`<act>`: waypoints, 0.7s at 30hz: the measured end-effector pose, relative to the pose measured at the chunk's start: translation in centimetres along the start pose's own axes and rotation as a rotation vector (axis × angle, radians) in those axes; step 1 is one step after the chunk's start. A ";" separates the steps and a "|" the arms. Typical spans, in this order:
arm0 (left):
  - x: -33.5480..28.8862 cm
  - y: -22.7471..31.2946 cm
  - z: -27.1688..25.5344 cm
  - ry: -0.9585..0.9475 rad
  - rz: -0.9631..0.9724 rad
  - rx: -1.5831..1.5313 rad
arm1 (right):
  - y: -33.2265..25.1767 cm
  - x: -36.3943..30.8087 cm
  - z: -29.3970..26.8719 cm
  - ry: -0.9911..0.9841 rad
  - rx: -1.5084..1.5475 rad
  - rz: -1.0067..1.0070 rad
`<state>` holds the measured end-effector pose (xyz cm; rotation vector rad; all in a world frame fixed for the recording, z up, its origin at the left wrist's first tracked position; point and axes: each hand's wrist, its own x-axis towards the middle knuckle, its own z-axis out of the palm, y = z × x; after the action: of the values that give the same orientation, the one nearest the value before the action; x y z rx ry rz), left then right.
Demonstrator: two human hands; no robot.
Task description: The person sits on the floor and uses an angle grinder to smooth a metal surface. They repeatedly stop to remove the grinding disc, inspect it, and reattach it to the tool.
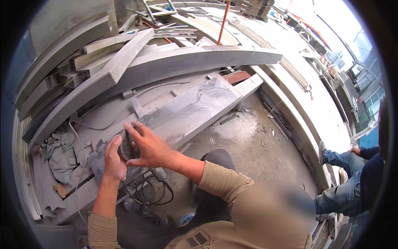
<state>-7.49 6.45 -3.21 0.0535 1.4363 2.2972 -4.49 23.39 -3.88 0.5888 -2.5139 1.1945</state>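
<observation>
My left hand and my right hand close in from both sides on a dark round-headed power tool, which looks like an angle grinder. The left hand's fingers point upward along its near side. My right hand curves over the other side, its upper fingers spread and its thumb reaching toward the left palm. Much of the tool is hidden by the hands. Below them show a grey body part and a looped black cable. Under the tool lies the end of a long, dusty grey metal beam.
Curved grey metal sections are stacked behind the beam. A crumpled cloth lies at left beside a thin pale cable. Scraps lie on the dusty floor. At right, another person in jeans sits by a ledge.
</observation>
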 end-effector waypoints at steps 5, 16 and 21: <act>-0.1 -0.3 0.3 0.057 0.013 -0.049 | 0.1 -0.3 0.6 0.037 0.003 -0.025; -0.4 -0.6 0.5 0.008 -0.066 -0.120 | 0.1 -0.4 0.7 0.024 -0.007 0.004; -0.7 0.3 0.6 -0.171 0.062 -0.059 | 0.1 0.7 0.1 0.084 0.362 0.137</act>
<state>-6.80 6.61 -2.52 0.2746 1.2973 2.3205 -5.15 23.18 -3.67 0.4415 -2.3130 1.7074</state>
